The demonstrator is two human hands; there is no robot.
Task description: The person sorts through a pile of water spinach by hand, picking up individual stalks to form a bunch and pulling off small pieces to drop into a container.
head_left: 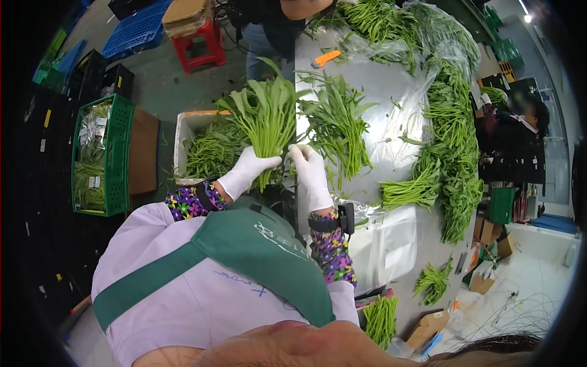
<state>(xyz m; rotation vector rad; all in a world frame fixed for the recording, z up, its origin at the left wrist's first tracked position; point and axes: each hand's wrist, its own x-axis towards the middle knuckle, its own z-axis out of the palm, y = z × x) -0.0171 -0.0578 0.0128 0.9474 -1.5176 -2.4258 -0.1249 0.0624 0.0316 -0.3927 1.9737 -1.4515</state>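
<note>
A bunch of leafy green vegetables [264, 119] stands upright, leaves up, in my gloved left hand [249, 170], whose fingers wrap round the lower stems. Close to the right of those stems is my gloved right hand [307, 166], its thumb and fingertips pinched together; what they hold, if anything, is too small to tell. Just beyond it, a loose pile of greens [339, 122] lies on the metal table [391, 98]. Below and left of the bunch, a white foam box [181, 144] holds more greens.
Greens line the table's far side, with plastic bags [388, 248] nearer me. An orange cutter [326, 59] lies near the table's edge. Another person [260, 37] stands at the top. A green crate [122, 156] and a red stool [199, 46] are at the left.
</note>
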